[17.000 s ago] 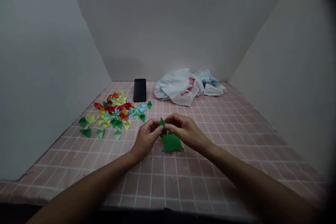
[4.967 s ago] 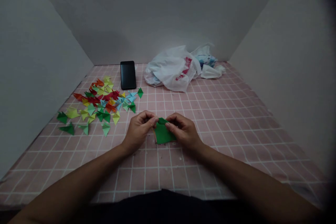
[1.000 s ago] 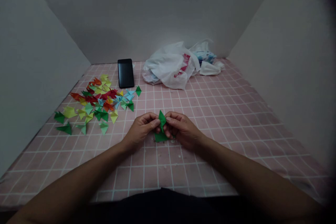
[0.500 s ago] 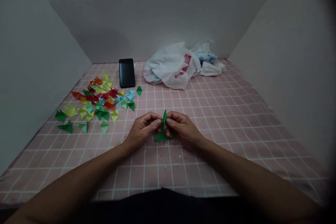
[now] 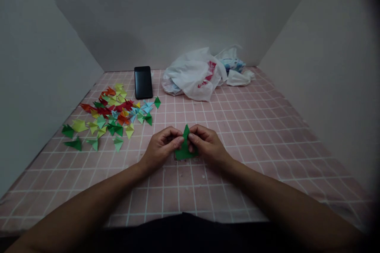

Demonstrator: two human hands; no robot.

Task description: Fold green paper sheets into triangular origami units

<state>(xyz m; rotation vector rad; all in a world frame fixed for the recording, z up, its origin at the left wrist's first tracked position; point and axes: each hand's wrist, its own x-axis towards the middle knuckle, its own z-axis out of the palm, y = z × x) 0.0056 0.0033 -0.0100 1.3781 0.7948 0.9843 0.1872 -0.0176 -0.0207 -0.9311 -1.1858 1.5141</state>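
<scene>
A partly folded piece of green origami paper (image 5: pixel 185 151) stands between my hands, its pointed tip up and a wider, flat part below. My left hand (image 5: pixel 162 144) pinches its left edge between thumb and fingers. On the opposite edge, my right hand (image 5: pixel 208 144) closes thumb and fingertips on the same paper. Some fingers of both hands are hidden behind the paper and the thumbs. To the left lies a loose pile of small folded paper pieces (image 5: pixel 114 128) in green, yellow, red, orange and light blue.
A black smartphone (image 5: pixel 143 82) lies behind the paper pile. Farther back, a crumpled white plastic bag (image 5: pixel 192 73) with red print rests beside a blue-patterned packet (image 5: pixel 234 65). Pale walls (image 5: pixel 190 16) enclose the pink checked tablecloth (image 5: pixel 267 126) on three sides.
The upper part of the green paper, seen narrow and nearly edge-on before, now shows a broader flat triangular face. Both hands stay in almost the same place, still pinching it.
</scene>
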